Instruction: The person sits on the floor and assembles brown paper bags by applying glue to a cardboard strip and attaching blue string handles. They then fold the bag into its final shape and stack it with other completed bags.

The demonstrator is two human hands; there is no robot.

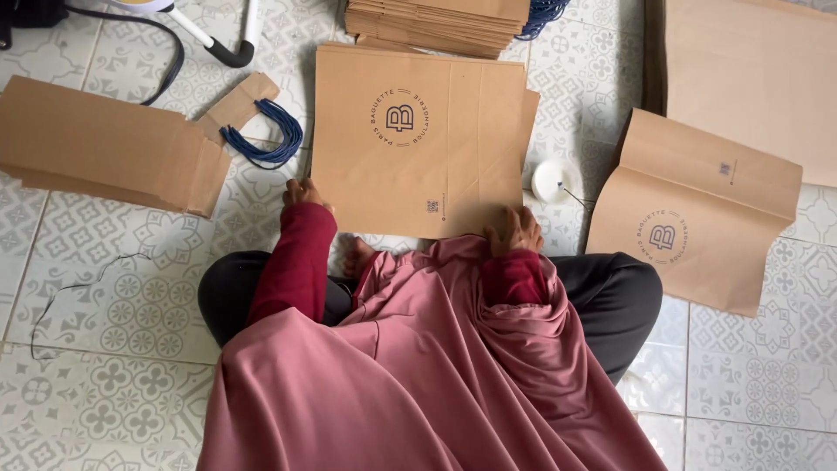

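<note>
Flat brown paper bag centre floor, another right.

Single head view: high above the flat paper bag, looking straight down, moderately near; tiled floor fills the frame around it.

A stack of flat brown bags, blue cords and a white spool lie on the patterned tile floor.

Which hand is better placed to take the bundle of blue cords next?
Probably the left hand: it rests at the left edge of the flat brown paper bag, close to the bundle of blue cords. The right hand lies on the bag's other side.
</note>
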